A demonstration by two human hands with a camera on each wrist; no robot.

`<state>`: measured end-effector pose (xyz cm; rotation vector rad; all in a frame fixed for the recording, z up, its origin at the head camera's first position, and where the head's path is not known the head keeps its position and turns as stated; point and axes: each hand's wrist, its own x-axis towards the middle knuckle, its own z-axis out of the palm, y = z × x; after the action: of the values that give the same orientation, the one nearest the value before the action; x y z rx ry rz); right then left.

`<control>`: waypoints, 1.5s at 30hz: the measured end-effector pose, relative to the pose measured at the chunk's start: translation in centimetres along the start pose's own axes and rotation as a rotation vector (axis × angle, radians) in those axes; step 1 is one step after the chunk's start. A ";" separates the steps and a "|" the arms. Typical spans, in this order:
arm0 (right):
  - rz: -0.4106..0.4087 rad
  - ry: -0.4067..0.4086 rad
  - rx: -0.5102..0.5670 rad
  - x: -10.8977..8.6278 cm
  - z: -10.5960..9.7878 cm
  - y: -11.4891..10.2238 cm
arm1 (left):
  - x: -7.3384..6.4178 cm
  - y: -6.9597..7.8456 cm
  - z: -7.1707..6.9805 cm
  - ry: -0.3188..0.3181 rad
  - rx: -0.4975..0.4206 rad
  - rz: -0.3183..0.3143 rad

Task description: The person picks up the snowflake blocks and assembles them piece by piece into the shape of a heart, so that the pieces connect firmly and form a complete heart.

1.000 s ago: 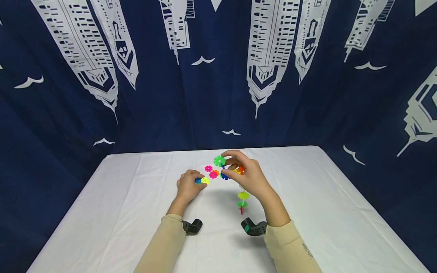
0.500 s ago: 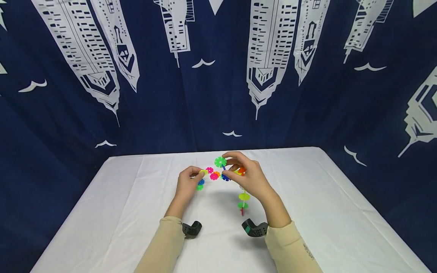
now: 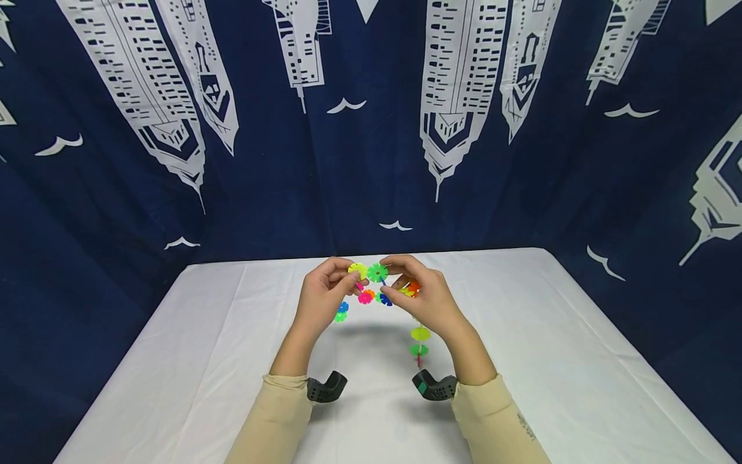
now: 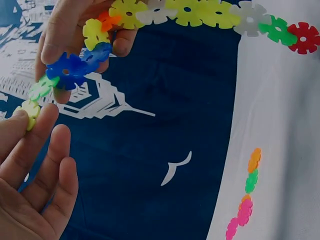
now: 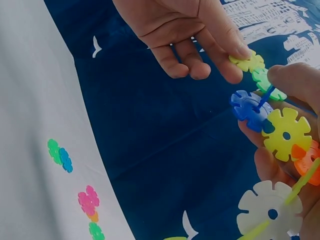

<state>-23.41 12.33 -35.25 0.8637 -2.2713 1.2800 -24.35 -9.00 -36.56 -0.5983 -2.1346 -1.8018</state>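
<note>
My left hand (image 3: 317,299) pinches a yellow notched snowflake disc (image 4: 31,114) between thumb and forefinger; its other fingers are loosely bent. Opposite it, my right hand (image 3: 426,293) grips a chain of interlocking snowflake discs near its green end disc (image 3: 378,272). The yellow disc meets the green one edge to edge; whether their slots interlock, I cannot tell. Beyond the green come blue discs (image 4: 67,71), then yellow, orange and white ones. The chain hangs down past the right hand to a red disc (image 4: 304,38) at its far end.
On the white tablecloth (image 3: 232,361) lie a blue disc (image 3: 343,307) overlapping a green disc (image 3: 341,317). Farther right are pink discs (image 5: 89,200) with orange and green ones. A dark blue printed curtain (image 3: 348,161) stands behind the table.
My left hand has risen from the table and moved right with the yellow disc, up to the green one. The blue and green discs stay behind. My right hand has barely moved.
</note>
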 end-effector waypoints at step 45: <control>0.016 0.049 0.039 0.1 0.1 -1.4 | -0.5 0.5 1.4 0.256 0.567 0.687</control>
<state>-22.54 11.70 -34.40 0.8205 -2.2267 1.3418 -23.63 -7.62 -36.59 -0.7668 -1.8184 -0.8161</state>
